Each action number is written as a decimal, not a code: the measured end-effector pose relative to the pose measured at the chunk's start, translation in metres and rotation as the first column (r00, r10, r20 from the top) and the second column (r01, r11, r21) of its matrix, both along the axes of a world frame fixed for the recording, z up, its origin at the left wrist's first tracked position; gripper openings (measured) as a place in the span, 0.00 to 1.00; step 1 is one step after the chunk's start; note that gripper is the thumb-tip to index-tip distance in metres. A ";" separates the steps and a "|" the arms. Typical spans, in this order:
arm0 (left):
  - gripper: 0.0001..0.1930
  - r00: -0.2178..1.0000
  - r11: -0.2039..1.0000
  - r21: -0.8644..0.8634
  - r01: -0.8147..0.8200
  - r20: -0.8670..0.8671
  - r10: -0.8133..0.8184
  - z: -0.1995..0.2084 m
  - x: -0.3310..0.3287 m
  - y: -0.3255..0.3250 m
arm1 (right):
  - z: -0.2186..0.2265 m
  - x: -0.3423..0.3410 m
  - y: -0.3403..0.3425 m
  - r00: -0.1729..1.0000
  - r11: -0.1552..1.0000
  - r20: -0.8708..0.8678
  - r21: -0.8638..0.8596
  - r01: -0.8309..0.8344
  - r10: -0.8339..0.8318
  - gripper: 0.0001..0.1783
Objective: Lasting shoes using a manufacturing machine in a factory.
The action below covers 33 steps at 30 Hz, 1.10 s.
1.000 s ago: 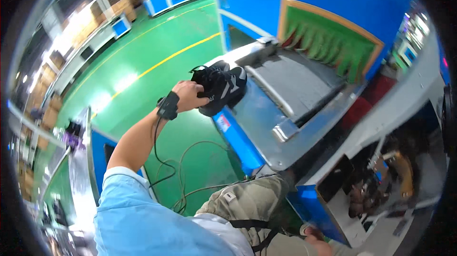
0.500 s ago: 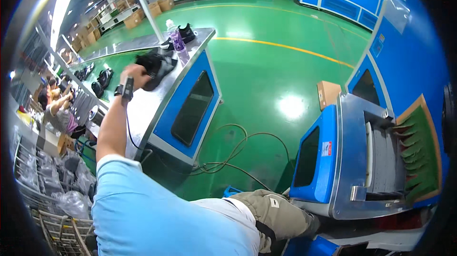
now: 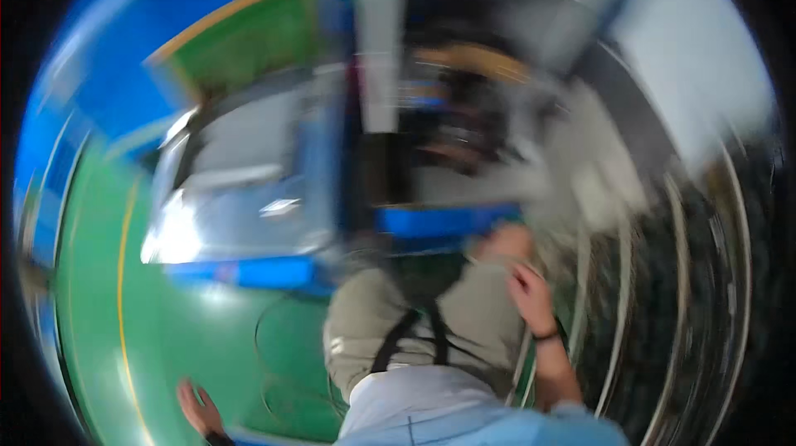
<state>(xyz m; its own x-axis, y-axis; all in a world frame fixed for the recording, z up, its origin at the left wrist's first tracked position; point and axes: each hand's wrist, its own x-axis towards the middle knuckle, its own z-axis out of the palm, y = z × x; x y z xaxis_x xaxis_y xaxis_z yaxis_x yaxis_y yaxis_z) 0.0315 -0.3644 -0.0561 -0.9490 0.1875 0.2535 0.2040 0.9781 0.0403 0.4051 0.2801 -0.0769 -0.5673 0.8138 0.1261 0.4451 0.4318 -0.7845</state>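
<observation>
My left hand [image 3: 197, 406] hangs low at the left edge of my body, over the green floor. Its fingers are apart and nothing shows in them. My right hand [image 3: 531, 295] is beside my right knee, loosely open, with a gap between thumb and fingers and nothing visible in it. Motion blurs its outline. In front of me, a blurred dark opening [image 3: 460, 123] holds jumbled dark things too smeared to name. To its left stands a blue machine with a shiny metal top [image 3: 236, 206] and a raised green flap [image 3: 249, 40].
Metal rails of a rack [image 3: 676, 280] run along my right, with dark blurred things behind them. A cable [image 3: 259, 338] lies on the green floor [image 3: 191, 322] at the left. Blue cabinets [image 3: 91, 40] stand at the far left.
My view has swung right, from the shoe table to the machines. My left hand has let go of the black shoe and dropped to my side. My right hand has come into view.
</observation>
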 end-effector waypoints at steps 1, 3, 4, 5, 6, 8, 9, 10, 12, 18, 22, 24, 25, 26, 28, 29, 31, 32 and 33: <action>0.16 0.950 0.956 -0.057 0.286 -0.115 -0.291 -0.006 -0.016 0.044 | 0.001 0.013 -0.004 0.998 0.999 -0.047 -0.002 0.032 -0.032 0.18; 0.15 0.861 0.857 0.092 0.506 -0.004 -0.508 -0.010 -0.022 0.115 | 0.007 0.047 -0.019 0.988 0.986 -0.026 0.062 0.155 -0.153 0.20; 0.16 0.804 0.795 0.135 0.591 -0.022 -0.594 -0.007 -0.024 0.132 | 0.012 0.063 -0.039 0.977 0.975 -0.043 0.068 0.210 -0.207 0.20; 0.16 0.756 0.747 0.150 0.648 0.000 -0.655 -0.011 -0.029 0.161 | 0.013 0.086 -0.053 0.943 0.943 0.050 0.051 0.327 -0.330 0.20; 0.16 0.723 0.717 0.161 0.679 0.022 -0.690 -0.011 -0.032 0.176 | 0.013 0.103 -0.069 0.909 0.915 0.104 0.036 0.402 -0.403 0.21; 0.16 0.700 0.698 0.184 0.692 0.063 -0.711 -0.018 -0.044 0.195 | 0.010 0.126 -0.095 0.850 0.863 0.157 0.052 0.502 -0.503 0.21; 0.16 0.669 0.672 0.181 0.718 0.084 -0.738 -0.022 -0.053 0.203 | 0.009 0.138 -0.111 0.821 0.836 0.159 0.073 0.543 -0.548 0.21; 0.16 0.678 0.687 0.366 0.628 0.177 -0.713 -0.028 -0.064 0.210 | 0.007 0.147 -0.125 0.765 0.790 0.220 0.047 0.612 -0.605 0.21; 0.18 0.618 0.668 0.662 0.340 0.378 -0.689 -0.041 -0.080 0.230 | 0.007 0.164 -0.136 0.745 0.770 0.197 0.148 0.620 -0.638 0.21; 0.21 0.431 0.458 0.721 -0.520 0.684 -0.588 -0.049 -0.080 0.293 | 0.026 0.191 -0.138 0.643 0.650 0.113 0.224 0.726 -0.757 0.18; 0.11 0.483 0.549 0.536 0.642 0.274 -0.832 -0.037 -0.054 0.319 | 0.027 0.183 -0.129 0.652 0.673 0.172 0.222 0.705 -0.739 0.15; 0.11 0.404 0.420 0.433 0.797 0.135 -0.905 -0.031 -0.044 0.323 | 0.018 0.173 -0.128 0.691 0.704 0.134 0.147 0.695 -0.710 0.14; 0.11 0.430 0.454 0.388 0.802 0.152 -0.890 -0.028 -0.040 0.321 | 0.010 0.168 -0.128 0.707 0.725 0.163 0.135 0.675 -0.689 0.13; 0.10 0.437 0.456 0.378 0.806 0.140 -0.888 -0.028 -0.036 0.317 | 0.002 0.163 -0.130 0.741 0.760 0.169 0.148 0.633 -0.650 0.13; 0.11 0.469 0.500 0.342 0.795 0.176 -0.866 -0.027 -0.032 0.304 | -0.017 0.155 -0.134 0.808 0.824 0.170 0.166 0.542 -0.565 0.13; 0.11 0.479 0.514 0.329 0.792 0.186 -0.858 -0.028 -0.032 0.296 | -0.025 0.150 -0.136 0.827 0.849 0.196 0.142 0.508 -0.527 0.13; 0.11 0.488 0.523 0.342 0.780 0.190 -0.852 -0.029 -0.034 0.285 | -0.037 0.146 -0.142 0.883 0.910 0.218 0.107 0.401 -0.416 0.14; 0.11 0.479 0.514 0.365 0.776 0.189 -0.857 -0.029 -0.038 0.283 | -0.041 0.144 -0.142 0.889 0.920 0.235 0.108 0.377 -0.392 0.14; 0.10 0.485 0.497 0.460 0.736 0.153 -0.861 -0.032 -0.036 0.283 | -0.039 0.146 -0.144 0.894 0.931 0.261 0.087 0.354 -0.364 0.14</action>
<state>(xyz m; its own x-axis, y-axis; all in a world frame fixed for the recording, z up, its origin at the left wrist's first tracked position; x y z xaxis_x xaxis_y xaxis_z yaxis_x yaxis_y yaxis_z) -0.0047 -0.0815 -0.0885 -0.4423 0.8820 0.1628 0.7999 0.3058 0.5163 0.5512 0.1359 -0.1163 -0.2538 0.9663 0.0434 0.7663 0.2283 -0.6005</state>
